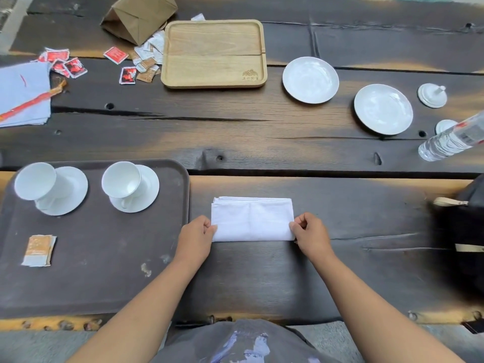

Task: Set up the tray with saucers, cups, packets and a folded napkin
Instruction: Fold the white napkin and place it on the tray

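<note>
A white napkin [252, 219], folded into a rectangle, lies on the dark wooden table in front of me. My left hand [197, 237] pinches its near left corner and my right hand [310, 234] pinches its near right corner. To the left sits a dark brown tray [104, 258]. It carries two white saucers, the left saucer [70, 191] and the right saucer [146, 191], each with a white cup on it: one cup [35, 183] and the other cup [123, 182]. A small stack of brown packets [39, 250] lies at the tray's near left.
A wooden tray [213, 55] stands farther back, with loose red and white packets [125, 64] and a brown paper bag [138, 17] at its left. Two spare saucers [310, 79] [383, 108], a white lid [432, 95], a water bottle [450, 140], napkins [23, 95] and a black bag [463, 237] surround the area.
</note>
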Tool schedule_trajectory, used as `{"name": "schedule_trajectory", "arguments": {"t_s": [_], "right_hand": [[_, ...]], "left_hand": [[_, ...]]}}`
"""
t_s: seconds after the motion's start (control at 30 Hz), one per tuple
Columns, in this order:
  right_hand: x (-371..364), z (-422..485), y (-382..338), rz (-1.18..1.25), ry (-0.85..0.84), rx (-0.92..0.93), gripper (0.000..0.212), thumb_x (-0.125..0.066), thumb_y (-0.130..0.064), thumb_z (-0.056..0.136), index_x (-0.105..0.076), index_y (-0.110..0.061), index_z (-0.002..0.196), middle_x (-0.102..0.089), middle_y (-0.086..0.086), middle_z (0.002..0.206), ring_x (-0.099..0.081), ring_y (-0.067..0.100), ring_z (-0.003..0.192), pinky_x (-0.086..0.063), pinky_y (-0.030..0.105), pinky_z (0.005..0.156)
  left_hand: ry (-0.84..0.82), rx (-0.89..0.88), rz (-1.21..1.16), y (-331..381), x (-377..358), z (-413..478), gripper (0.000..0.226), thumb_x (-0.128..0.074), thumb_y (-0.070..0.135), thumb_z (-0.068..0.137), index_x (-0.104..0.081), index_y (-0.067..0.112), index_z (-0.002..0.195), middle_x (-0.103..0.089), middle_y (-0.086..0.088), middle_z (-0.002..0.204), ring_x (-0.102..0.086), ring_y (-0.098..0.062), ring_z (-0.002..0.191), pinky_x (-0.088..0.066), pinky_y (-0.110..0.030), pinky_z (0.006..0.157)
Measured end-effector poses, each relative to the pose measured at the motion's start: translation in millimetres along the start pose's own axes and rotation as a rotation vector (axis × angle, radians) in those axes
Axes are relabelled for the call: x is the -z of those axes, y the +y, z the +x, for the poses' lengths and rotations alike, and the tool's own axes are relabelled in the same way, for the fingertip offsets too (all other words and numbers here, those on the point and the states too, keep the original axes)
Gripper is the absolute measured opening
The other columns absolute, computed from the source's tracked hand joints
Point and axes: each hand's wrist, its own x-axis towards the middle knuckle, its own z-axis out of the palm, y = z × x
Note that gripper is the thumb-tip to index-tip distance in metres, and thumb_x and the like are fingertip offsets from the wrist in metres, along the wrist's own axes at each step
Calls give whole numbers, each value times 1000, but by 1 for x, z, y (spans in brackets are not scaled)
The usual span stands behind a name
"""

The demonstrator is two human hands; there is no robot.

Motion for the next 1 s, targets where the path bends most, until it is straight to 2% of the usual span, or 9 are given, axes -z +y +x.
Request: {"name": "schedule_trajectory", "arguments": {"t_s": [0.1, 0.2, 0.4, 0.6, 0.77, 0.87, 1.0], "right_hand": [[-2, 0, -6, -71, 42, -13, 9, -60, -15, 88, -60, -10, 82, -62, -3, 73, -56, 19, 71, -41, 29, 58], [-4, -2, -11, -158, 62, -33, 8, -56, -14, 88, -60, -11, 81, -64, -2, 77, -58, 22, 76, -43, 33, 63], [-4, 1, -10, -256, 59, -47, 15, -55, -18, 88, -52, -16, 74, -62, -1, 74, -56, 25, 74, -39, 34, 60], [0, 8, -11, -245, 28, -68, 10, -61, -20, 88, -54, -14, 85, -65, 4, 84, -59, 29, 82, -51, 41, 71], [3, 11, -13, -246, -3, -57, 11, -60, -20, 87, -52, -15, 82, -66, 4, 84, -60, 28, 84, -51, 40, 72], [5, 10, -14, -241, -5, -66, 5, -57, -18, 85, -53, -15, 83, -66, 3, 85, -61, 28, 84, -51, 39, 73], [8, 10, -17, -228, 30, -39, 12, -59, -28, 83, -54, -16, 82, -65, -1, 80, -61, 26, 80, -51, 37, 68]], "left_hand": [[4, 15, 16, 0, -2, 3, 24, -60, 24, 95, -56, 11, 76, -66, -11, 73, -65, -32, 72, -50, -37, 66], [15, 24, 34, 0, -4, 4, 24, -60, 26, 95, -57, 13, 75, -64, -7, 70, -65, -30, 72, -47, -33, 63], [38, 54, 49, 1, -8, 8, 23, -62, 26, 93, -58, 11, 77, -61, -3, 70, -63, -28, 74, -49, -39, 68], [36, 90, 115, 5, -8, 15, 25, -64, 27, 92, -51, 14, 75, -60, -1, 74, -55, -23, 72, -38, -32, 57], [51, 102, 157, 9, -10, 14, 23, -63, 27, 92, -49, 17, 76, -61, -1, 81, -56, -22, 78, -41, -33, 63], [70, 112, 163, 13, -10, 13, 15, -62, 23, 91, -53, 15, 82, -63, -2, 88, -57, -24, 84, -46, -35, 71], [99, 113, 117, 17, -11, 14, 19, -64, 29, 89, -56, 13, 82, -64, -3, 88, -59, -25, 87, -48, -36, 75]]}}
